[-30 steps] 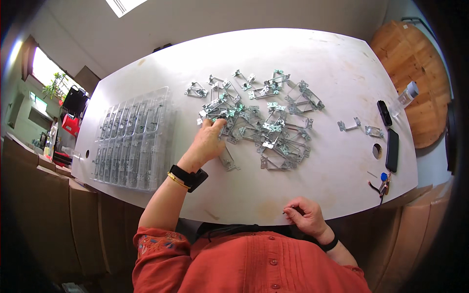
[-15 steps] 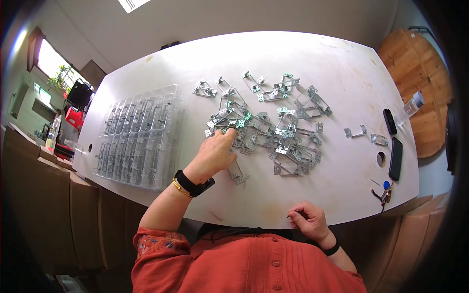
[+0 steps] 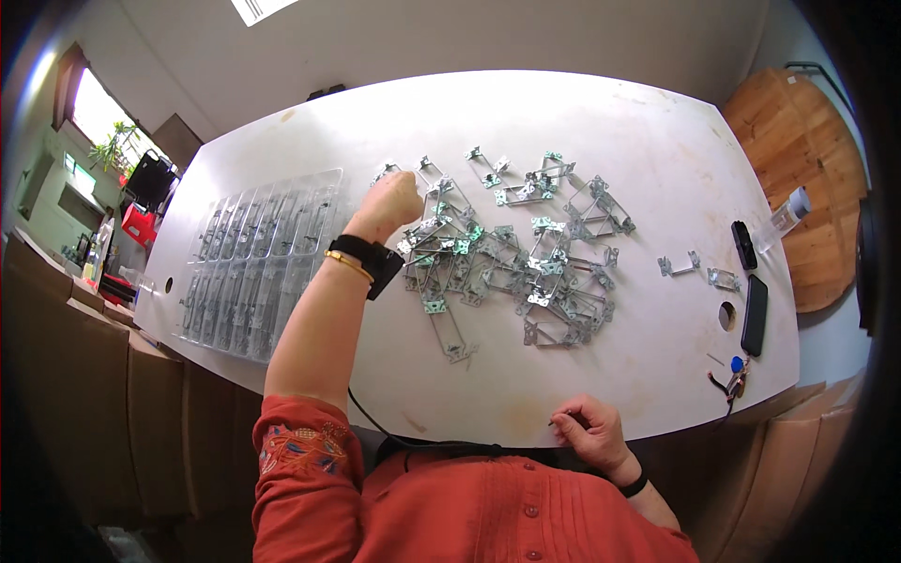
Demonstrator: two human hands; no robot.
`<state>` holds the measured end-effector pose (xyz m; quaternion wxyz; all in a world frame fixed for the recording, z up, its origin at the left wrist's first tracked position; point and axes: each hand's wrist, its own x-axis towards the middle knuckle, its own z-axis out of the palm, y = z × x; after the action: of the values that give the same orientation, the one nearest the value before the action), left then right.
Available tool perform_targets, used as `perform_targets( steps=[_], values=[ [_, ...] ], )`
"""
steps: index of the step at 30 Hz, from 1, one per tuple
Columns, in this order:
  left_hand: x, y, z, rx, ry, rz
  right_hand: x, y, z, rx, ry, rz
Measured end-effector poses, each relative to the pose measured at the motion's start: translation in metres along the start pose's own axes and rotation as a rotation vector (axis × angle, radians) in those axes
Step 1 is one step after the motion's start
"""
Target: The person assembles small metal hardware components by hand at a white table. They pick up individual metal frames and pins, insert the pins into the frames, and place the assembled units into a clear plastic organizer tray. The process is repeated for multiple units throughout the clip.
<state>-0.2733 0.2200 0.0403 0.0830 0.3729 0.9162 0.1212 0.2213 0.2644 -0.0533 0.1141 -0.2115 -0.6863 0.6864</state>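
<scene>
My left hand (image 3: 394, 202) is over the far left edge of a pile of metal brackets (image 3: 554, 272). Its fingers curl downward and are mostly hidden by the back of the hand. One bracket (image 3: 385, 171), a thin frame with end plates, sticks out just past the knuckles; whether the fingers grip it does not show. Near the front edge, my right hand (image 3: 593, 433) is closed, with a thin dark tip (image 3: 554, 421) poking out between thumb and fingers. What that thing is remains too small to make out.
Left on the white table (image 3: 526, 385) lies a clear compartment case (image 3: 258, 263) filled with metal parts. At the right are two brackets, a black phone (image 3: 754, 316), a black case (image 3: 744, 246), a clear bottle (image 3: 786, 216) and small pliers (image 3: 737, 377) beside a table hole (image 3: 727, 315).
My left hand has moved away from the middle-left of the pile, up to the far left bracket. My right hand stays closed by the front edge. The view has shifted slightly.
</scene>
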Motion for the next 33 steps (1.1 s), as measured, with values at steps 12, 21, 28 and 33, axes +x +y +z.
perform_targets(
  steps=[12, 21, 28, 33],
  values=[
    [0.053, -0.03, 0.03, 0.022, -0.139, -0.072, -0.002, 0.002, 0.001, 0.071, 0.003, 0.021],
    [0.05, -0.028, 0.031, -0.191, -0.27, -0.083, -0.003, 0.002, 0.001, 0.064, 0.019, 0.016],
    [0.047, -0.057, 0.034, -0.062, 0.121, -0.076, -0.002, 0.003, 0.003, 0.022, 0.008, -0.011],
    [0.034, -0.039, 0.02, -0.121, -0.134, -0.237, -0.002, 0.003, 0.005, 0.019, 0.038, -0.007]
  ],
)
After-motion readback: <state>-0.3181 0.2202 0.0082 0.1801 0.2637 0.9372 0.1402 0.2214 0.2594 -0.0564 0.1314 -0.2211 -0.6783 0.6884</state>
